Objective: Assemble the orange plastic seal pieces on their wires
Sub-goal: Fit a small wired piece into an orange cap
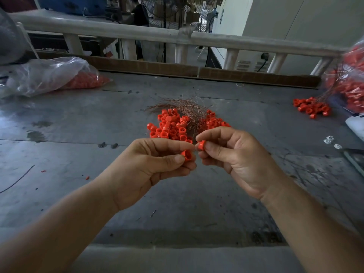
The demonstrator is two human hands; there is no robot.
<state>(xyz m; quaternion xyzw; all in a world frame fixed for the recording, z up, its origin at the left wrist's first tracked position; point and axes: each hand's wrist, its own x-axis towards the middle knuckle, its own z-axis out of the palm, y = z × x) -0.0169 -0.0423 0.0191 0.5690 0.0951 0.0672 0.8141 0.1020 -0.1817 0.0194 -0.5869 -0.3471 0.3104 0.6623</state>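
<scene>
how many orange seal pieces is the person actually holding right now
2. One orange piece is pinched in the left hand, and a second orange piece in the right hand, close together. More could be hidden inside the curled fingers.

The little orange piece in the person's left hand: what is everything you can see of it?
The orange piece is a small, glossy, hollow plastic cup, its open mouth turned toward the camera. The left hand pinches it between thumb and fingers, above the grey table. A second orange piece in the right hand is right beside it; whether they touch is unclear.
</scene>
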